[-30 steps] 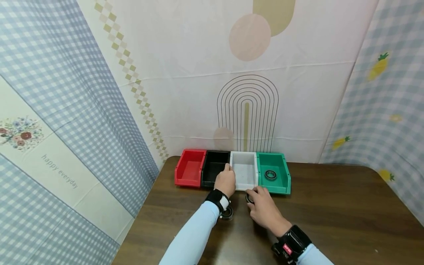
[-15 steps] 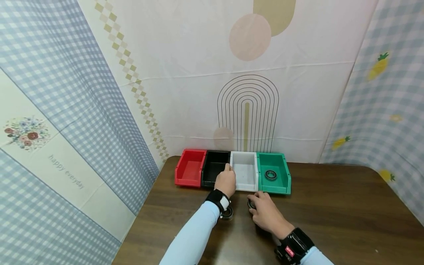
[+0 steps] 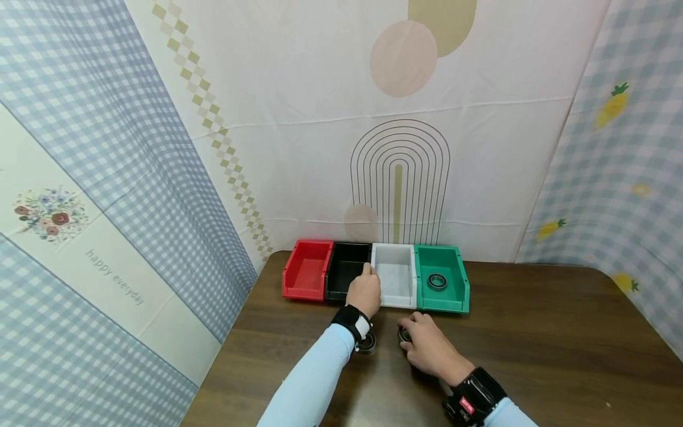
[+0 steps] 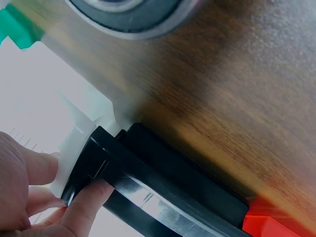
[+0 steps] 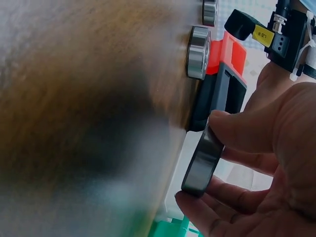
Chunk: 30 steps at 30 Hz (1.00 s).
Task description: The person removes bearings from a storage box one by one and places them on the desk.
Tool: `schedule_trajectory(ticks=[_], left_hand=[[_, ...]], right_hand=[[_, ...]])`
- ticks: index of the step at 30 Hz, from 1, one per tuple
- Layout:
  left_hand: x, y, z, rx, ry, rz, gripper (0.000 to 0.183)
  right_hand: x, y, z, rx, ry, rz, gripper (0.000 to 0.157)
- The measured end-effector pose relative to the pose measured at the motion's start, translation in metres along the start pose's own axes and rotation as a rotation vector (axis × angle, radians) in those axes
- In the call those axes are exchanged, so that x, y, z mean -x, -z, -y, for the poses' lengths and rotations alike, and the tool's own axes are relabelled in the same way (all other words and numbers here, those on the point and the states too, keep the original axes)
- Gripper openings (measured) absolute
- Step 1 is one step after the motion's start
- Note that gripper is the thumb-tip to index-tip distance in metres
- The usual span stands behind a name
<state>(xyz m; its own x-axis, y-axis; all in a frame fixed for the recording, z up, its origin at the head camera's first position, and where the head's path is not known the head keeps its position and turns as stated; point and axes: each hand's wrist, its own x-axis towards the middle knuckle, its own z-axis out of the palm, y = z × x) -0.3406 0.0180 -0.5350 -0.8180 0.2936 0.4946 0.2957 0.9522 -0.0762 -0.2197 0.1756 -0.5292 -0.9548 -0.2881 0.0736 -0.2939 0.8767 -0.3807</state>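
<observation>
My left hand point(image 3: 364, 293) pinches the adjoining side walls of the black bin point(image 4: 148, 197) and the white bin point(image 3: 393, 281). In the left wrist view one fingertip lies against the black wall and the thumb is by the white one. My right hand point(image 3: 429, 347) holds a ball bearing point(image 5: 201, 163) by its rim, between thumb and fingers, just in front of the white bin. A second bearing point(image 3: 367, 343) lies on the table beside my left wrist, partly covered by it. Another bearing point(image 3: 437, 281) lies flat inside the green bin point(image 3: 459, 296).
The red bin point(image 3: 306, 273) stands at the left end of the row, side by side with the others at the table's point(image 3: 560, 344) back edge. One more bearing point(image 5: 210, 12) shows on the table in the right wrist view. A patterned cloth point(image 3: 299, 166) hangs behind.
My right hand has drawn the bearing back a little, away from the white bin's front edge and towards me. My left hand has kept its place on the bin walls.
</observation>
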Motion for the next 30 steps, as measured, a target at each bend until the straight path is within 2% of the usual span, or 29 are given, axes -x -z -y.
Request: schedule_trajectory(ticks=[10,24,30], left_hand=[[-0.0001,0.0028,0.0004,0.011,0.0,0.011,0.041],[0.0,0.0067,-0.0004,0.033,0.016,0.061,0.04],[0.0003,0.0053,-0.0008,0.043,0.019,0.053,0.039]], right_hand=[[0.0012,-0.0016,0.0005,0.008,0.001,0.11,0.04],[-0.0004,-0.0077,-0.0013,0.021,-0.001,0.125,0.039],[-0.0015,-0.0078,0.0013,0.037,-0.008,0.131,0.041]])
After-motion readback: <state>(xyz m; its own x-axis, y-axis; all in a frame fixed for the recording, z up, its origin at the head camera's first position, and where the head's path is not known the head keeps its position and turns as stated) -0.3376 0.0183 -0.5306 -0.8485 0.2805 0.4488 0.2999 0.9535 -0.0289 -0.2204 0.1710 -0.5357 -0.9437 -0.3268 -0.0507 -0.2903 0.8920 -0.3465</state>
